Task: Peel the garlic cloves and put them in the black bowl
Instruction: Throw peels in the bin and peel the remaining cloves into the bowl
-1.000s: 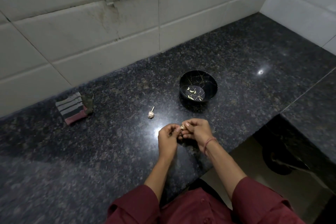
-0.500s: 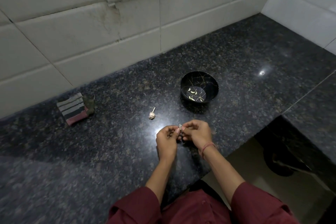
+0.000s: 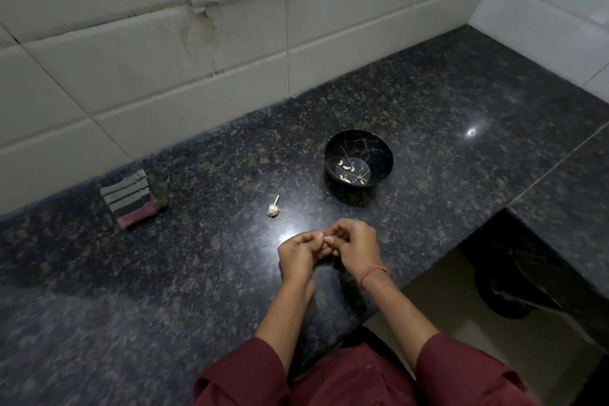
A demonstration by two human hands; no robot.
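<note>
1. Fingers (image 3: 314, 237) of the left hand (image 3: 298, 254) and the right hand (image 3: 357, 247) are curled and meet tip to tip, pinching something tiny between them. I judge it to be a garlic clove, though it is almost wholly hidden.
2. Both hands hover low over the near edge of the worktop (image 3: 197, 257), close to the body, probably so the nails can work at the skin with a steady grip.
3. Just beyond the hands and a little to the right stands the black bowl (image 3: 379, 155), near enough for a short reach. Several peeled cloves (image 3: 346, 168) lie at its bottom, so the task looks partly done.
4. Left of the bowl and just beyond the hands, touching neither, a small garlic head (image 3: 273, 208) with a pale stalk sits on the worktop. It seems to be the supply of cloves yet to be peeled.
5. A folded striped cloth (image 3: 130, 202) lies far to the left near the tiled wall, well apart from the work.
</note>
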